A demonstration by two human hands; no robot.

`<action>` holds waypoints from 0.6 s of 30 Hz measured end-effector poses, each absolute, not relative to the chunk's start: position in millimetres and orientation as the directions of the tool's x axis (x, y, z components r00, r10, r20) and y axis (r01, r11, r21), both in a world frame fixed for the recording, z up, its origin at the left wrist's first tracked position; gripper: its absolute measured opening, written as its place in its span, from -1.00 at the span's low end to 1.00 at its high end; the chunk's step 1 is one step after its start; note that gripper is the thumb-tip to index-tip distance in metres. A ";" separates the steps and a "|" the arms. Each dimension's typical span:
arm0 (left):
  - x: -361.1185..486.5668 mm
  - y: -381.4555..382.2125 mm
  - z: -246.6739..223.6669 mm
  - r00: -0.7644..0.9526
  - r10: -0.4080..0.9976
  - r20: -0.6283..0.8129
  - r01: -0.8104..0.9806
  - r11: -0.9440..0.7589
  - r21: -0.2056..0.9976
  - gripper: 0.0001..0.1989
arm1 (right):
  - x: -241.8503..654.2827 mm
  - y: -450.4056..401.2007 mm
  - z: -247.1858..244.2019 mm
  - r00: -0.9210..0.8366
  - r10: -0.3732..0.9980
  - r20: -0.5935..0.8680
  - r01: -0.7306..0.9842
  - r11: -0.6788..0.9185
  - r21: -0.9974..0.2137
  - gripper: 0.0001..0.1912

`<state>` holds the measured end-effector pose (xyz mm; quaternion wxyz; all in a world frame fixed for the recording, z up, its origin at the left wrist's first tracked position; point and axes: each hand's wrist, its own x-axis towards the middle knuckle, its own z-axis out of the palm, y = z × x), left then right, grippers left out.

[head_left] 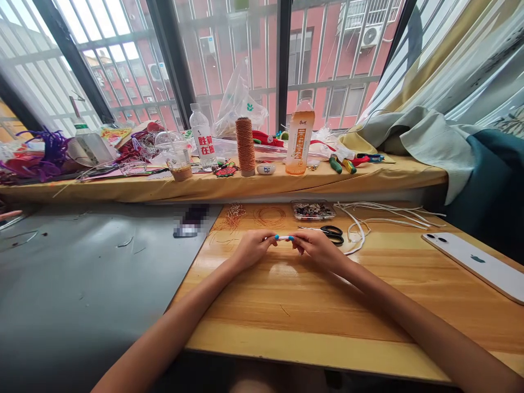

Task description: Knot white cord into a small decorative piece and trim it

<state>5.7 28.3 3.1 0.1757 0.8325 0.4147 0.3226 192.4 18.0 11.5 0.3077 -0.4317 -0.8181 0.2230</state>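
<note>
A short piece of white cord [283, 238] is stretched between my two hands, just above the wooden table. My left hand [254, 245] pinches its left end between thumb and fingers. At the other end, my right hand [313, 246] pinches it the same way. Black-handled scissors [333, 234] lie right behind my right hand, partly covered by it. Longer white cords [360, 232] are spread on the table to the right. Beyond my hands are a coil of thin brown cord [269, 216] and a bunch of short brown thread pieces [234, 215].
A clear box of beads [313, 210] stands at the table's back edge, a white phone [477, 259] at the right. On the ledge are a brown thread spool [245, 147], bottles [298, 139] and pliers [343, 164]. A grey surface [102, 284] adjoins on the left; fingertips [10, 215] show there.
</note>
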 end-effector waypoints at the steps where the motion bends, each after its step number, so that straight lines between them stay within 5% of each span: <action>1: 6.1 28.2 2.3 0.461 0.791 0.401 0.569 -0.611 0.550 -0.77 | 192.2 17.6 11.6 -0.426 0.852 0.305 0.567 0.514 -0.643 -0.68; 7: 7.3 27.5 -1.7 0.529 0.739 0.417 0.582 -0.674 0.455 -0.75 | 190.2 18.0 9.0 -0.394 0.894 0.215 0.491 0.402 -0.773 -0.67; 12: 5.8 28.3 1.1 0.512 0.738 0.439 0.598 -0.673 0.435 -0.78 | 189.5 20.9 11.7 -0.438 0.897 0.062 0.236 0.181 -0.955 -0.63; 18: 5.7 29.3 0.0 0.508 0.734 0.450 0.618 -0.675 0.404 -0.75 | 193.4 19.9 15.3 -0.466 0.883 -0.052 0.068 -0.023 -0.997 -0.70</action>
